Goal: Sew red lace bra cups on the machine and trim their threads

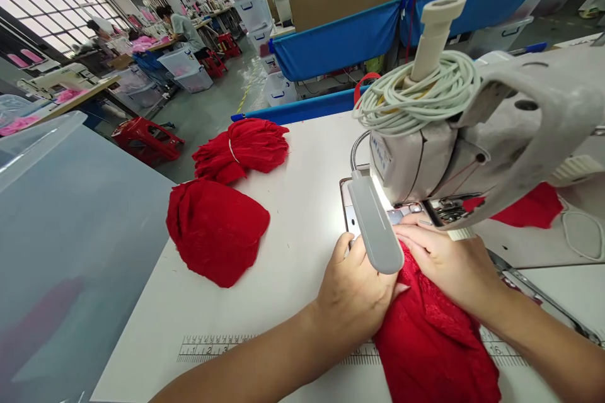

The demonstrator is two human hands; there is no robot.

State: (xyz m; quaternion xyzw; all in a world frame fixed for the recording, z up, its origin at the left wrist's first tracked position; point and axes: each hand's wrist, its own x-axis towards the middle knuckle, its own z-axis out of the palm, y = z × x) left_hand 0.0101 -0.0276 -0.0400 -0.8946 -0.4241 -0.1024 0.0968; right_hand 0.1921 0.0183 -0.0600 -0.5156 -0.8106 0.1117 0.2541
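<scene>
A length of red lacy fabric [439, 334] runs from under the sewing machine [416, 157] down over the table's front edge. My left hand [354, 283] grips its left side close to the needle area, fingers curled and partly covered by the grey lamp head [377, 227]. On the other side, my right hand [449, 258] lies over the fabric with fingers stretched toward the needle area. The machine head hides the needle, and the fingertips of the right hand are partly hidden too.
Left on the white table lie a red fabric stack [217, 233] and a tied red bundle [243, 148]. A translucent bin [75, 252] stands at the left edge. Another red piece [532, 208] lies behind the machine. A printed ruler [212, 347] crosses the front. People work farther back.
</scene>
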